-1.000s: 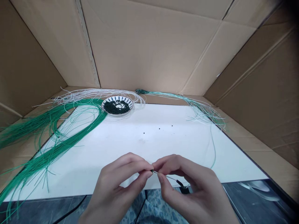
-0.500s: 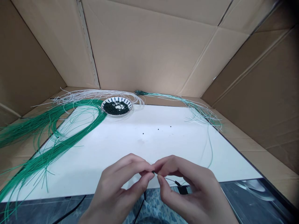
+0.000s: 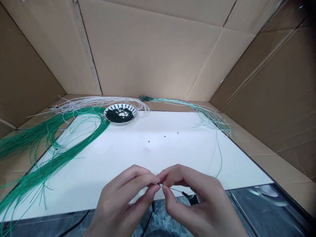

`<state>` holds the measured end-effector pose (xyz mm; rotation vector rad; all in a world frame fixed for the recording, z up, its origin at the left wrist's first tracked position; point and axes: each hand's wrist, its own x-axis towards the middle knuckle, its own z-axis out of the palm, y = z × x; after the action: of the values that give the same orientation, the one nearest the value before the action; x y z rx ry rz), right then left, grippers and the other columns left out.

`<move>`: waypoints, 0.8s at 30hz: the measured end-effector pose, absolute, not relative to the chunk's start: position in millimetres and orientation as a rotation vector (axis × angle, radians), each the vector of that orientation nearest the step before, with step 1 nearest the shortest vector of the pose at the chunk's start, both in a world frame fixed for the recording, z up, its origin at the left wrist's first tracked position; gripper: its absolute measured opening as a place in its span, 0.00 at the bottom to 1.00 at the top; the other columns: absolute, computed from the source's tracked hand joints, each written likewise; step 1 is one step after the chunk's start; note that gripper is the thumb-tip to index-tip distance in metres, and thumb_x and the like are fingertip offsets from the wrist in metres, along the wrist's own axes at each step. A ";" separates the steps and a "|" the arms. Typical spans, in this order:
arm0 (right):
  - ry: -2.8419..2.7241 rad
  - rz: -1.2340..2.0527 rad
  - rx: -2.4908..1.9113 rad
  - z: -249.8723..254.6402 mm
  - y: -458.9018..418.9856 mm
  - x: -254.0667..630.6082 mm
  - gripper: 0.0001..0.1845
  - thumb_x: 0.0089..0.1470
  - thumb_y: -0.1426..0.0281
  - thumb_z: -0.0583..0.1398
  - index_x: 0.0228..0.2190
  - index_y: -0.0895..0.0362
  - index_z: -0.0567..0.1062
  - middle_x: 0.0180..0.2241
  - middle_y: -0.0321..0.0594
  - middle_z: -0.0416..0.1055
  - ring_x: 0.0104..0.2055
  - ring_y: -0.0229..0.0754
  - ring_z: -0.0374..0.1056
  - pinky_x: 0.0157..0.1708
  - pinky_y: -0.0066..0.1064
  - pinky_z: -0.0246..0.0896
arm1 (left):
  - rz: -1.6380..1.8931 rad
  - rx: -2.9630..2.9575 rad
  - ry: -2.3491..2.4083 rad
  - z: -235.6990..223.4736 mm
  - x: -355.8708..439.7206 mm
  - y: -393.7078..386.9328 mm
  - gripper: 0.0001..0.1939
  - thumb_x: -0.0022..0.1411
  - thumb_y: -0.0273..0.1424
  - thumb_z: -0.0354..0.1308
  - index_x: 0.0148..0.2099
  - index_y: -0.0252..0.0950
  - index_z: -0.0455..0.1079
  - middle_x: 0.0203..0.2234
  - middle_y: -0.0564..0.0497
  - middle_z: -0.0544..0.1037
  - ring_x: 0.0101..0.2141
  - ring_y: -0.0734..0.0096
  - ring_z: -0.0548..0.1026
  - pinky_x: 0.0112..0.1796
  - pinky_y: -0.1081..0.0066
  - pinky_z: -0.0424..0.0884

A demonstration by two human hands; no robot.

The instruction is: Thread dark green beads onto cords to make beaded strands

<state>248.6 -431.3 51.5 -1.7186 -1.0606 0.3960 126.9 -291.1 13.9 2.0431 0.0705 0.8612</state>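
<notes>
Low in the middle of the head view, the fingertips of my left hand (image 3: 130,197) are pinched together on a small dark bead, which is mostly hidden. My right hand (image 3: 195,194) touches fingertips with it, thumb and index finger closed round a thin pale wire (image 3: 176,190). The wire runs under the right hand to a black end piece (image 3: 185,194) below the palm. A shallow dish (image 3: 106,112) with blue marks on its rim stands farther back, holding many dark beads (image 3: 116,117).
Left of the dish lie green strands (image 3: 74,149), with white strands (image 3: 93,99) behind them. A bundle of pale green strands (image 3: 170,100) with a dark beaded end lies at the back right. Several loose beads dot the white board (image 3: 118,148). Cardboard walls (image 3: 153,49) enclose it.
The whole view has shifted slightly, so things appear a little farther left. My fingertips have closed in, and less of the dark bead shows between them.
</notes>
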 end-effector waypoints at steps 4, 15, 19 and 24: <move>-0.937 0.498 -1.688 52.7 -429.1 247.0 0.08 0.53 0.76 0.60 0.28 0.52 0.77 0.31 0.28 0.81 0.34 0.33 0.76 0.38 0.19 0.69 | 0.782 1.937 0.069 13.4 127.6 -288.6 0.16 0.65 0.17 0.63 0.45 0.45 0.77 0.35 0.57 0.81 0.34 0.77 0.80 0.37 0.84 0.74; -0.895 0.605 -1.625 35.4 -434.0 259.0 0.08 0.62 0.66 0.65 0.31 0.54 0.82 0.29 0.35 0.80 0.32 0.38 0.73 0.34 0.25 0.67 | 0.661 1.796 0.282 14.4 137.1 -293.1 0.09 0.64 0.22 0.64 0.34 0.41 0.81 0.29 0.53 0.82 0.31 0.72 0.78 0.32 0.79 0.74; -0.925 0.565 -1.667 30.3 -436.0 259.6 0.10 0.63 0.66 0.66 0.30 0.54 0.82 0.28 0.35 0.81 0.32 0.39 0.75 0.34 0.25 0.69 | 0.666 1.627 0.407 17.1 141.4 -300.1 0.08 0.60 0.23 0.66 0.32 0.42 0.83 0.28 0.53 0.83 0.30 0.71 0.78 0.34 0.77 0.74; -0.929 0.295 -1.612 13.1 -445.8 262.3 0.12 0.59 0.57 0.70 0.38 0.52 0.81 0.41 0.43 0.82 0.43 0.49 0.79 0.41 0.33 0.77 | 0.594 1.480 0.477 16.1 143.0 -298.0 0.05 0.57 0.28 0.71 0.29 0.41 0.83 0.27 0.52 0.82 0.30 0.69 0.78 0.33 0.77 0.74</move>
<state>262.3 -445.8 13.1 -1.6117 -0.9295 0.2949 143.0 -298.0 16.1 1.4797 0.4766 0.5936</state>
